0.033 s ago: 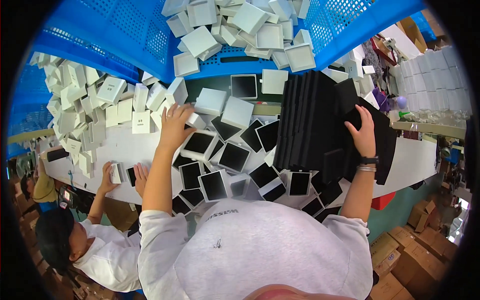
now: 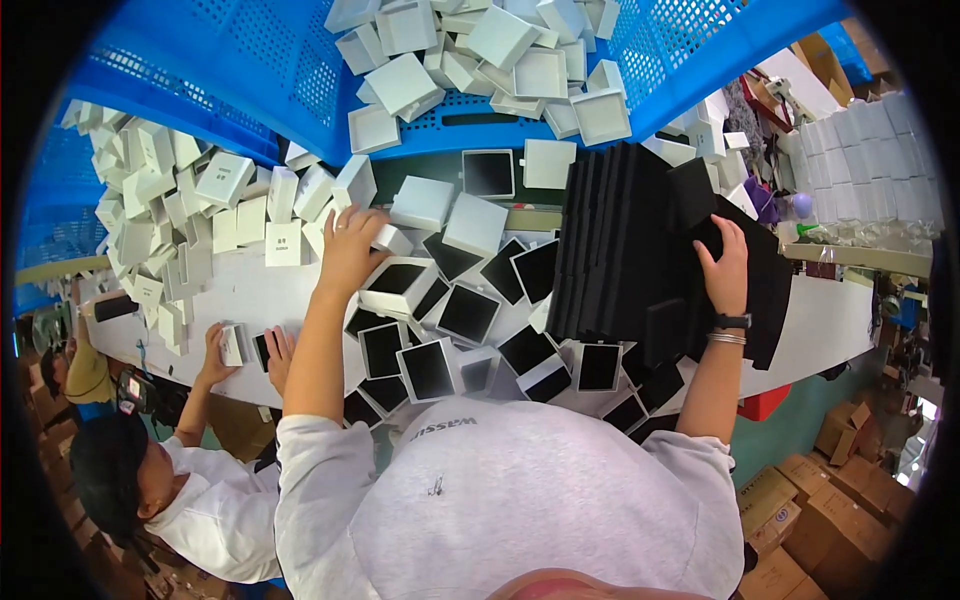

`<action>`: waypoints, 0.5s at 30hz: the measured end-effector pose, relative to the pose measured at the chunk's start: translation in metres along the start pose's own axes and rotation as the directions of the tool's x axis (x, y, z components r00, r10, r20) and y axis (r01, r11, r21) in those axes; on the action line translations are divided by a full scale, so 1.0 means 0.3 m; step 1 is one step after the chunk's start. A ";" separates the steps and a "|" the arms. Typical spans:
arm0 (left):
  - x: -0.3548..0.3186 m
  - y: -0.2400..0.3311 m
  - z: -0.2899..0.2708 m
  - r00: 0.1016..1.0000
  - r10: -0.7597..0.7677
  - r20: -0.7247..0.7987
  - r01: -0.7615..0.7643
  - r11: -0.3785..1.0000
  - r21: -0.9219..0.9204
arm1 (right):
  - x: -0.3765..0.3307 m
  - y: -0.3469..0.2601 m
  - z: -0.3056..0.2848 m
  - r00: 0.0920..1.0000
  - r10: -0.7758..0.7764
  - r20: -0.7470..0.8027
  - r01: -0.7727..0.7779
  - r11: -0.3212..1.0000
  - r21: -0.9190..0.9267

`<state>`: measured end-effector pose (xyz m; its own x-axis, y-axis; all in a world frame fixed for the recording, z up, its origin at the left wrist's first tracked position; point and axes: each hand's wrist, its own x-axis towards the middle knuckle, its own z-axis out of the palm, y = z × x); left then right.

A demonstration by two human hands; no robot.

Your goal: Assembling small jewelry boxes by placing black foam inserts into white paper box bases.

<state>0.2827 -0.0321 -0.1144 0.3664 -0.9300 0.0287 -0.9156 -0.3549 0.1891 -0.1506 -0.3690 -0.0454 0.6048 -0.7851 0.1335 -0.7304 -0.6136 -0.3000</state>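
Observation:
My left hand (image 2: 350,255) is closed round the end of a small white box (image 2: 394,240), thumb below and fingers above. Just beneath that hand, an open white box with a black insert (image 2: 400,284) is tilted over other boxes. My right hand (image 2: 728,264), thumb and fingers apart, rests at the right side of a large stack of black foam sheets (image 2: 610,240). Its fingertips lie beside a small black foam piece (image 2: 691,193) on top; whether they touch it I cannot tell. Several white boxes with black inserts (image 2: 469,313) lie between my arms.
Blue crates (image 2: 470,138) with white box parts stand at the back. White boxes (image 2: 224,180) are heaped at the left. A co-worker (image 2: 190,500) at left handles a white box. Wrapped white stacks (image 2: 865,165) stand at right; cardboard cartons (image 2: 820,520) are on the floor.
The open box with the black insert below my left hand has tipped to a steeper angle. My right hand has shifted slightly left and down.

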 end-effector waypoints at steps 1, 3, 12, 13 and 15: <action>0.008 -0.020 -0.004 1.000 -0.005 -0.007 0.005 1.000 0.002 | -0.004 0.011 0.022 1.000 -0.008 -0.004 0.008 1.000 0.001; 0.016 -0.046 -0.012 0.992 -0.042 0.118 0.040 0.999 0.015 | -0.001 -0.014 0.048 0.980 0.051 -0.195 -0.048 0.999 0.018; -0.103 0.242 -0.064 0.692 -0.709 0.139 0.086 -0.110 -0.990 | 0.063 0.023 0.050 0.990 -0.057 -0.127 0.043 0.993 -0.111; -0.115 0.288 -0.085 0.699 -0.670 0.249 0.123 -0.231 -0.965 | 0.060 0.049 0.050 0.986 -0.077 -0.149 0.065 0.994 -0.084; -0.137 0.403 -0.151 0.721 -0.598 0.351 0.089 -0.423 -0.902 | 0.041 0.030 0.025 0.980 -0.100 -0.174 0.092 0.994 -0.054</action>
<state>0.1643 -0.0324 -0.0481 0.7530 -0.4918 -0.4372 0.5694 0.1539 0.8076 -0.1473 -0.3835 -0.0534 0.6102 -0.7223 0.3256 -0.6878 -0.6869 -0.2348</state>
